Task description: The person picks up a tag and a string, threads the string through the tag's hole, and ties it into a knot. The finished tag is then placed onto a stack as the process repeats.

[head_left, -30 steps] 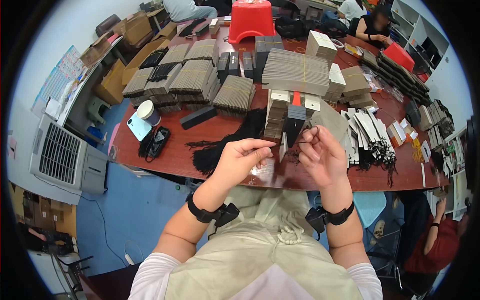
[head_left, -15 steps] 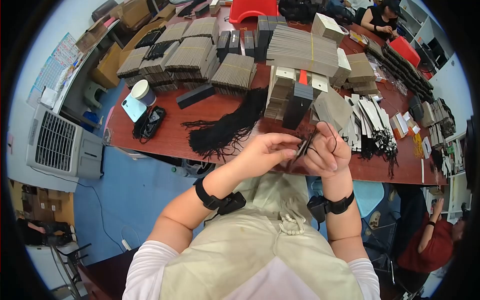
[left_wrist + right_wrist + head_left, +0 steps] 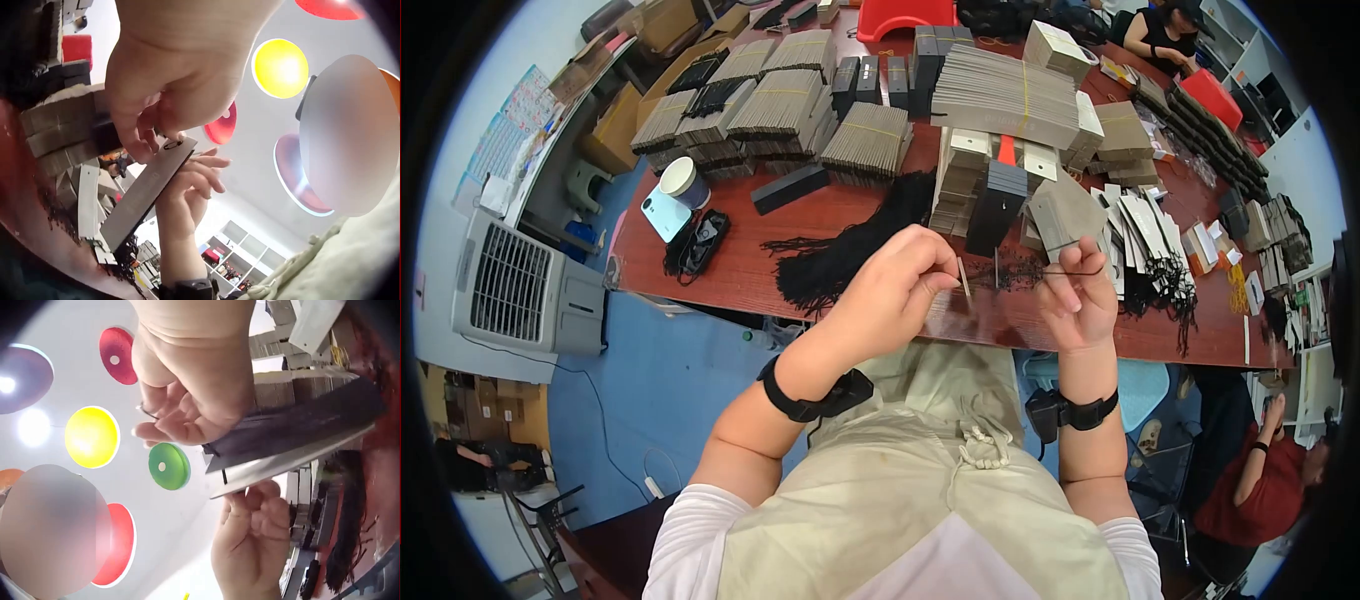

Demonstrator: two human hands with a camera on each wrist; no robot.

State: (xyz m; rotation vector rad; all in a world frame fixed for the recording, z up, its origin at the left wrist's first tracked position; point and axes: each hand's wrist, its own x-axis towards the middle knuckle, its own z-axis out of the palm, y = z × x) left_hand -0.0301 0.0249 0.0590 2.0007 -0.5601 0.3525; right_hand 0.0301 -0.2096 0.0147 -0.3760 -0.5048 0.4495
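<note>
The left hand [image 3: 895, 290] pinches a thin pale card [image 3: 966, 284] near its upper end, between thumb and fingers. Seen from the left wrist, that card [image 3: 147, 194] slants, with a small black cord loop [image 3: 173, 145] at its top. To its right, the right hand [image 3: 1080, 300] has curled fingers with a black cord [image 3: 1065, 272] across them. The right wrist view shows a dark panel [image 3: 294, 425] beside a pale one [image 3: 300, 459], a short cord between them, and the left hand [image 3: 250, 550] gripping the pale one's edge.
A black cord bundle [image 3: 855, 245] lies left of the hands. Behind stand a dark box stack [image 3: 997, 205] and banded card stacks [image 3: 1005, 95]. White tags with black cords [image 3: 1150, 250] lie right; a cup [image 3: 685, 182] and phone [image 3: 665, 215] stand left.
The hands came together over the table edge, then parted again. The right hand has moved right with the cord; the left has moved slightly up and left, holding the card.
</note>
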